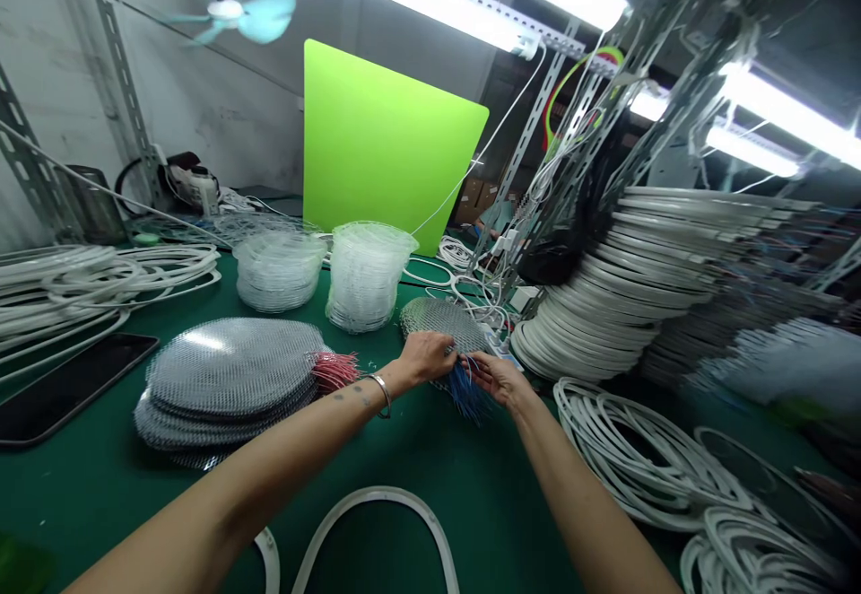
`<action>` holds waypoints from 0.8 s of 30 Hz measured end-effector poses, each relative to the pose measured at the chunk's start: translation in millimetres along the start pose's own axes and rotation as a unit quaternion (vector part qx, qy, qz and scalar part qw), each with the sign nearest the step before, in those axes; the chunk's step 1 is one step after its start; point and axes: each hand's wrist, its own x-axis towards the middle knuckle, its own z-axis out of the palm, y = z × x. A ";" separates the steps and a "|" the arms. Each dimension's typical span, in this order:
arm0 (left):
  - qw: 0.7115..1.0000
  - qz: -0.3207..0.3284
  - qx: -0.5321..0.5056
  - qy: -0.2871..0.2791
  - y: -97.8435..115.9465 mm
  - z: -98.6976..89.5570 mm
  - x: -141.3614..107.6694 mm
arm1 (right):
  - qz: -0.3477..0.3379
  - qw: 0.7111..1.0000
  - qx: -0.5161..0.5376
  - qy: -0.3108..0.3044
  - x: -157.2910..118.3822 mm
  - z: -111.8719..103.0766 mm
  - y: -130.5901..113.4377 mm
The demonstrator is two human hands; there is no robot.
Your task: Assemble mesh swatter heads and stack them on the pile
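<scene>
A bundle of thin blue wires [465, 395] hangs at the near edge of a stack of round grey mesh discs [444, 318]. My left hand [427, 356] is closed at the top of this bundle, and its fingertips are partly hidden. From the other side my right hand [499, 379] pinches the wires with thumb and fingers. To the left lies a larger stack of mesh discs [235, 370] with red wires [334, 370] sticking out. Close to me on the green table [396, 455] is a curved white tube [377, 493].
Two stacks of clear rings [367, 275] stand behind the discs. A phone [73, 388] and coiled white tubes [134, 275] lie left. At right rise stacked white rings [592, 307], with more coils [646, 459] in front. A bright green board [390, 145] stands behind.
</scene>
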 end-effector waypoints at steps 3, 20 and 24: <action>1.000 0.028 -0.008 0.010 2.7 -0.7 -0.7 | -0.010 1.000 0.010 0.008 2.1 2.2 2.4; 0.991 0.046 -0.126 -0.009 -0.1 -3.8 10.3 | -0.012 0.998 0.058 0.029 10.5 6.7 5.5; 0.985 0.014 -0.171 0.011 -3.7 -4.1 14.6 | -0.027 0.996 0.071 0.036 9.8 9.8 4.5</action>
